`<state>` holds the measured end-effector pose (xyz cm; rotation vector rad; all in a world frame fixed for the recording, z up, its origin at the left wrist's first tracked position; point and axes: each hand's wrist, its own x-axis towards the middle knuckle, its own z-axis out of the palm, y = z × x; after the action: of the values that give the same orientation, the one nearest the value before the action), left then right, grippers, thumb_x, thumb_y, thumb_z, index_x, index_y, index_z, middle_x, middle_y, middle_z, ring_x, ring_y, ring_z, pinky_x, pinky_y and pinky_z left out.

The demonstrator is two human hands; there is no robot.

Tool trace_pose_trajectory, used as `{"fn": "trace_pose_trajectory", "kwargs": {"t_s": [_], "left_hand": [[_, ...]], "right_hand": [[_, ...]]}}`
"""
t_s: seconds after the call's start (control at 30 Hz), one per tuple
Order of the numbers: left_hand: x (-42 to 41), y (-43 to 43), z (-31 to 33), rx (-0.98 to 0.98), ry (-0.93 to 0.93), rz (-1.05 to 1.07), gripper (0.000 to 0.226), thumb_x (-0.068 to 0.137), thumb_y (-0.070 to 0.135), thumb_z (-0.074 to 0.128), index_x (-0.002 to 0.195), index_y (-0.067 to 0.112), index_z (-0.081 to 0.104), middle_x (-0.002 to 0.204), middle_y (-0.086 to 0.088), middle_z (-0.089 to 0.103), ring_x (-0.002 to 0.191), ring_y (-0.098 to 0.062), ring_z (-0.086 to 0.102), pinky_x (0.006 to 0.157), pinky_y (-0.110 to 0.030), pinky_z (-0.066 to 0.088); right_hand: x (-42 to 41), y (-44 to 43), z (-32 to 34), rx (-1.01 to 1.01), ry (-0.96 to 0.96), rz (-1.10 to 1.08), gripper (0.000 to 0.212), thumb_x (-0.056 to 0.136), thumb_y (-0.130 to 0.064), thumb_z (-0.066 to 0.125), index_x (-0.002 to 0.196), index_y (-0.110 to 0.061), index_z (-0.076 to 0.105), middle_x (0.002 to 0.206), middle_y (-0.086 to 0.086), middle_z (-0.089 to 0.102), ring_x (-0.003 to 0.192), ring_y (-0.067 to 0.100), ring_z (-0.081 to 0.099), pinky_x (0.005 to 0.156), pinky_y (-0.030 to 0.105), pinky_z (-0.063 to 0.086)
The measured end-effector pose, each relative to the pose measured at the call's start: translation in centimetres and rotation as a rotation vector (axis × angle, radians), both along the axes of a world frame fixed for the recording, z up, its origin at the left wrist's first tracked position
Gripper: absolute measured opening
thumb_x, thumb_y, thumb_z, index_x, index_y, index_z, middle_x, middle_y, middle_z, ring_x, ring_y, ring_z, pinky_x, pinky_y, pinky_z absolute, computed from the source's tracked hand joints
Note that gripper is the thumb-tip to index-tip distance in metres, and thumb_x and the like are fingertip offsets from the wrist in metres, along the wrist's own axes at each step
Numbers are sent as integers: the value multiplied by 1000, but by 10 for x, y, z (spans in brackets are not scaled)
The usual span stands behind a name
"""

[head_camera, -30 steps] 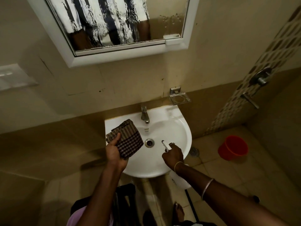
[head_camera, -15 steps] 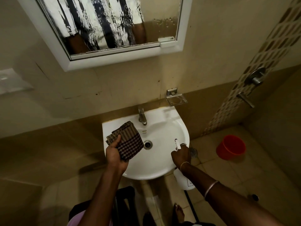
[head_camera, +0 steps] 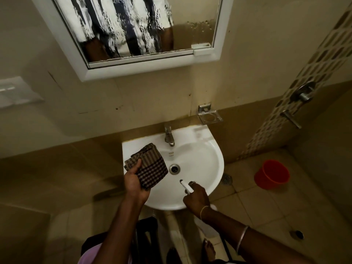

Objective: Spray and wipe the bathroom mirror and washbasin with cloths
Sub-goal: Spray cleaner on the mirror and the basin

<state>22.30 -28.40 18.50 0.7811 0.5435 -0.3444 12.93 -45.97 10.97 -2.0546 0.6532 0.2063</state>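
A white spray bottle (head_camera: 187, 187) points into the white washbasin (head_camera: 207, 161), its nozzle aimed toward the drain (head_camera: 174, 169), the right hand (head_camera: 196, 199) clenched round its neck with a finger on the trigger. Half a second ago that hand was out at the basin's right rim; it has swung back over the bowl, which suggests the basin is now being sprayed. Left of that grip, the left hand (head_camera: 136, 184) grasps a folded checked cloth (head_camera: 148, 166), thumb on top, held above the basin's left side and not yet wiping. Both forearms reach in from below, the right wrist bent inward. Above the tap (head_camera: 169, 135), the mirror (head_camera: 144, 25) runs with streaks of liquid, apparently sprayed and awaiting the cloth. A red bucket (head_camera: 272, 176) stands on the floor, well right.
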Motion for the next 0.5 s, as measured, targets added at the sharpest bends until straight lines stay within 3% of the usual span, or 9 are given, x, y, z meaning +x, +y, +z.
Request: {"fn": "trace_pose_trajectory", "kwargs": {"t_s": [0.07, 0.17, 0.23, 0.33, 0.5], "left_hand": [[0, 2, 3, 6, -4, 6, 27, 102, 24, 54, 124, 14, 66, 118, -15, 75, 110, -37, 69, 90, -54, 57], [0, 5, 7, 16, -16, 9, 27, 103, 24, 53, 124, 14, 66, 115, -14, 76, 109, -37, 70, 88, -52, 58], [0, 6, 9, 22, -13, 16, 28, 103, 24, 53, 126, 13, 66, 118, -15, 75, 110, -38, 69, 88, -52, 57], [0, 5, 11, 37, 5, 32, 29, 103, 23, 54, 127, 12, 64, 121, -17, 73, 112, -39, 68, 88, -53, 57], [-2, -1, 18, 48, 5, 17, 23, 104, 23, 52, 119, 12, 66, 107, -14, 78, 106, -37, 70, 83, -50, 58]], "right_hand": [[3, 7, 3, 40, -48, 20, 20, 67, 2, 57, 84, -7, 63, 83, 5, 66, 78, 23, 62, 73, 28, 50], [13, 14, 14, 133, -122, -7, 29, 70, 12, 55, 83, -13, 62, 80, -1, 60, 73, 14, 57, 68, 13, 44], [22, 18, 24, 189, -164, -41, 33, 73, 15, 53, 89, -12, 64, 83, -1, 61, 75, 11, 58, 71, 15, 44], [32, 20, 37, 204, -245, -24, 46, 74, 17, 51, 99, -18, 64, 86, -5, 61, 79, 6, 59, 71, 9, 45], [46, 16, 46, 158, -351, -48, 36, 72, 17, 54, 97, -5, 67, 88, 7, 66, 84, 20, 63, 73, 10, 46]]}}
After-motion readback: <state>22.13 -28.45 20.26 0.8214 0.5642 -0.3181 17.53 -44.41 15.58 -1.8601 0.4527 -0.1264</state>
